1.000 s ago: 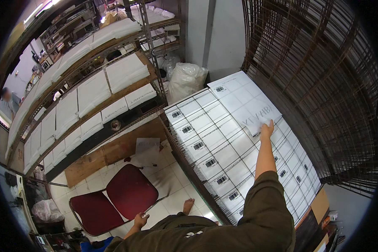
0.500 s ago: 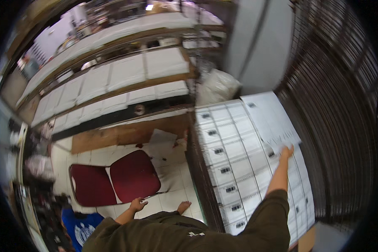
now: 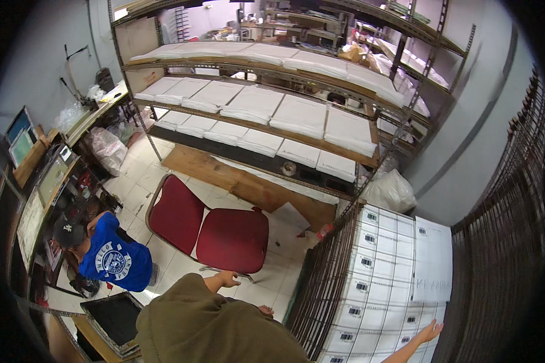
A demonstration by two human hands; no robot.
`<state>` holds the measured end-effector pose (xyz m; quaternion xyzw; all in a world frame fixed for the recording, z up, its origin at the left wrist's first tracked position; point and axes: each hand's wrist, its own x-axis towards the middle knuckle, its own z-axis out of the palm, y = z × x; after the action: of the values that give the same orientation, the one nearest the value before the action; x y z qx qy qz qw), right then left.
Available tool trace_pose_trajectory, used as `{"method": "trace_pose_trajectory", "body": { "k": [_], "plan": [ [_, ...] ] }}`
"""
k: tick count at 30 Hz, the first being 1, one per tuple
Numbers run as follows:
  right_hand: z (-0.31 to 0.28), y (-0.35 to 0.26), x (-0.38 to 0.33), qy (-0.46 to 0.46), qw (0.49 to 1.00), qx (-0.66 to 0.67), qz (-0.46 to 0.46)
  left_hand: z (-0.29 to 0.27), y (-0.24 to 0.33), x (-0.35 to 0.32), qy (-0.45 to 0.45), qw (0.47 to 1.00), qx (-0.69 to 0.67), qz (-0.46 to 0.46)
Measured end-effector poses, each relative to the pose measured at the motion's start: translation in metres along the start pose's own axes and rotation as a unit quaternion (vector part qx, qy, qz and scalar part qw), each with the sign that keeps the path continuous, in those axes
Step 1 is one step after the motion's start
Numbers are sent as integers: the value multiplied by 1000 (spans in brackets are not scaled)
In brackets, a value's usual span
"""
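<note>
My right hand (image 3: 430, 332) hovers over or rests on white printed sheets (image 3: 375, 290), its fingers stretched out and nothing visible in them. The sheets lie in rows with small black barcode-like marks and cover a wire rack surface at the right. Beyond that hand, a larger white sheet (image 3: 433, 254) lies on top of the rows, with faint lettering near its lower edge. My left hand (image 3: 226, 279) hangs beside the maroon chair (image 3: 233, 239), holding nothing, its fingers loosely extended.
Ahead stands a metal shelf (image 3: 248, 69) with stacks of white paper (image 3: 254, 104). Dark wire racks (image 3: 508, 242) stand upright along the right side. A person in a blue shirt (image 3: 118, 254) bends at the left near a black-framed panel (image 3: 112, 323). A plastic bag (image 3: 390, 192) sits by the wall.
My view has swung, bringing the person in blue further into sight. My right hand has left the large sheet's lower edge and moved nearer to me; that sheet now lies flat.
</note>
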<state>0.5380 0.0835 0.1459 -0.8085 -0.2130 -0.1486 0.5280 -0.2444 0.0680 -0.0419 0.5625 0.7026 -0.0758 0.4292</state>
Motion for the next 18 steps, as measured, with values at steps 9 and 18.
{"method": "trace_pose_trajectory", "body": {
  "k": [9,18],
  "plan": [
    [-338,-6,-85,102,967,137,191,64,13,47,-94,981,65,157],
    [-541,77,-305,566,760,174,269,120,136,53,-197,870,322,315]
  ]
}}
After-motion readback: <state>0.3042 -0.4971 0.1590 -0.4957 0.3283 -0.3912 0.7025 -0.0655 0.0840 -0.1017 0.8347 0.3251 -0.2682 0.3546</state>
